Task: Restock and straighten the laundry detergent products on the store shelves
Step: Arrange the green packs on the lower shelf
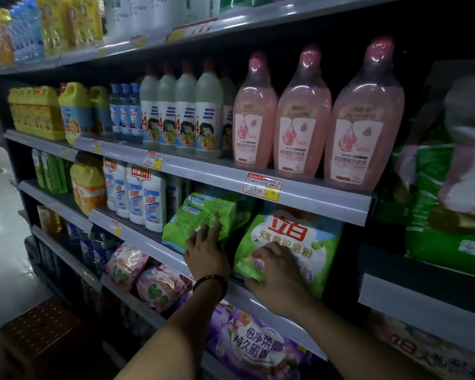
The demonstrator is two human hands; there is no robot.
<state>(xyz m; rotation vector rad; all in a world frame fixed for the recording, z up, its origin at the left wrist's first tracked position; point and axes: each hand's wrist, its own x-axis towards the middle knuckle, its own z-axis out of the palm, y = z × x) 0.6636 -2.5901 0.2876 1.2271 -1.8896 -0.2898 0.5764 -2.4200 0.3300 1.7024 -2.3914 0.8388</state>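
Two green detergent powder bags stand side by side on a middle shelf [159, 246]. The left bag [200, 212] shows its back and leans to the left. My left hand [206, 249], with a dark bead bracelet at the wrist, rests flat against its lower right side, fingers spread. The right bag [299, 237] faces front with red characters on it. My right hand [274, 272] grips that bag's lower left corner, fingers curled around the edge.
Three pink bottles [299, 116] stand on the shelf above, white bottles [185, 111] to their left. Purple bags [252, 344] and pink bags [148, 278] fill the shelf below. More green bags [433, 209] sit on the right-hand unit. A brown crate [44, 335] lies on the floor at lower left.
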